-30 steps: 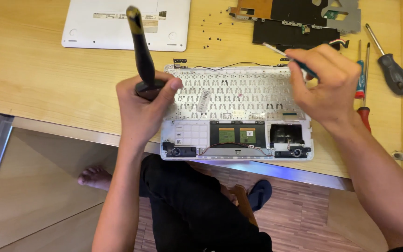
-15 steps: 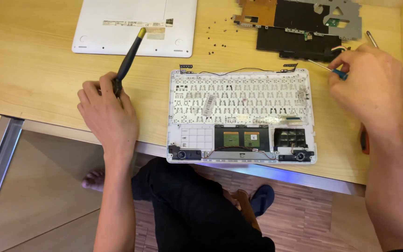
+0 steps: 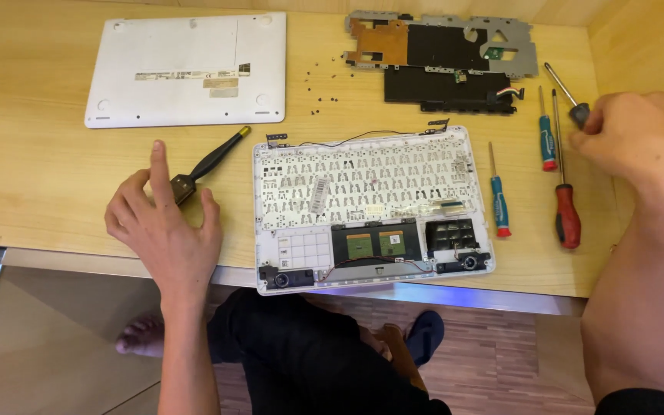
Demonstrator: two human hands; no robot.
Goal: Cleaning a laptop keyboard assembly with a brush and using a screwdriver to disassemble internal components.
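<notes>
Left hand (image 3: 164, 224) is spread, fingers splayed over the desk (image 3: 32, 177) just left of the shell (image 3: 370, 211). Its fingertips sit at the butt of the brush (image 3: 207, 165), touching or nearly so; nothing is gripped. The brush lies flat, tip angled toward the shell's top-left corner, close by for a quick grab.

Right hand (image 3: 639, 142) is curled well right of the shell, fingers closed round the dark handle of a screwdriver (image 3: 566, 96) whose shaft points up and away. Whether it is lifted or resting on the wood, I cannot tell.

The shell lies upside down at the desk's near edge, insides exposed. Three more drivers line up right of it: blue (image 3: 497, 196), small blue (image 3: 547, 138), red (image 3: 564, 192), parallel and within reach. Above the shell: loose screws (image 3: 320, 88) kept together, the cover (image 3: 190, 69) up-left, the board (image 3: 443, 58) up-right, parked out of the way.
</notes>
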